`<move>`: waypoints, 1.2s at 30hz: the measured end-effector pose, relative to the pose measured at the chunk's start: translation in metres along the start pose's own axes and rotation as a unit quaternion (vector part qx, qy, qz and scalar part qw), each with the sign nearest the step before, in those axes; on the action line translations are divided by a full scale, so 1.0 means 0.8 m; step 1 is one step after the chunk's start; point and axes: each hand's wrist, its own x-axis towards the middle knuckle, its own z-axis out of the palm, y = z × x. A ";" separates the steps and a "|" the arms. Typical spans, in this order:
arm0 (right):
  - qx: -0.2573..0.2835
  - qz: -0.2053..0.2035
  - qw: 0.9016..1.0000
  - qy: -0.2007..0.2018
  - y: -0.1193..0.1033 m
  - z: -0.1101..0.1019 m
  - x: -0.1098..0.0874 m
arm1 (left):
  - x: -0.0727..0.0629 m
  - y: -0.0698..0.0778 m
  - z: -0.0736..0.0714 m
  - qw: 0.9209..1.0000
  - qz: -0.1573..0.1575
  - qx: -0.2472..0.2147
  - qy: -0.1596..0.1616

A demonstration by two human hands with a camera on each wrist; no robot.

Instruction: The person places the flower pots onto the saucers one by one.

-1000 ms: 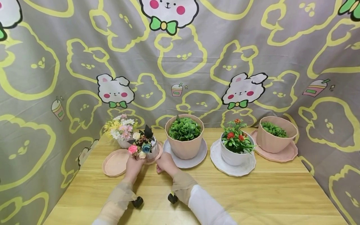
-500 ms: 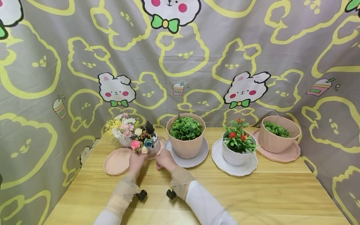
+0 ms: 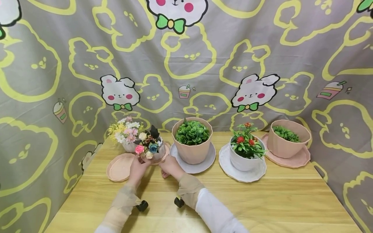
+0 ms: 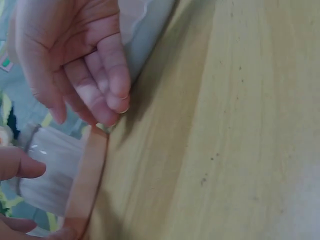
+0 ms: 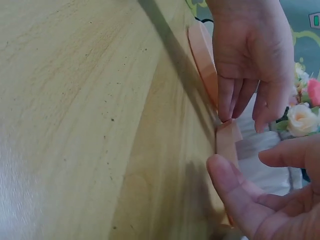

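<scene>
A small white flowerpot (image 3: 159, 152) with pink, cream and blue artificial roses (image 3: 152, 148) stands on a pink saucer (image 4: 89, 175). My left hand (image 3: 139, 169) is at the saucer's left front. In the right wrist view its fingers (image 5: 235, 97) are mostly straight, with the tips at the saucer's rim. On the right front is my right hand (image 3: 172, 166). Its fingers (image 4: 95, 92) are loosely bent in the left wrist view, fingertips right at the rim and thumb apart from them. Both hands partly hide the saucer in the head view.
Left of the roses lies another pink saucer (image 3: 119, 168), with a daisy pot (image 3: 129, 147) behind it. To the right stand a pink pot (image 3: 192, 153) on a grey-white saucer, a white pot (image 3: 243, 163) with red flowers, and another pink pot (image 3: 284, 147). A patterned curtain hangs behind.
The hands stay at the saucer's front. The rose pot and saucer show almost no movement; the whole view has shifted slightly.
</scene>
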 end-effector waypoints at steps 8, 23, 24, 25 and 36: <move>-0.092 -0.026 0.995 0.002 -0.008 -0.007 -0.010 | -0.020 0.016 -0.028 0.999 0.000 0.028 -0.043; -0.083 -0.055 0.994 -0.034 -0.009 -0.013 -0.034 | -0.037 0.027 -0.084 0.989 0.065 0.125 -0.042; -0.087 -0.059 0.994 -0.034 -0.009 -0.012 -0.034 | -0.036 0.026 -0.087 0.990 0.069 0.121 -0.040; -0.090 -0.063 0.993 -0.035 -0.009 -0.012 -0.035 | -0.035 0.026 -0.090 0.990 0.074 0.116 -0.035; -0.096 -0.076 0.992 -0.042 -0.015 -0.009 -0.046 | -0.026 0.018 -0.123 0.990 0.035 0.135 -0.017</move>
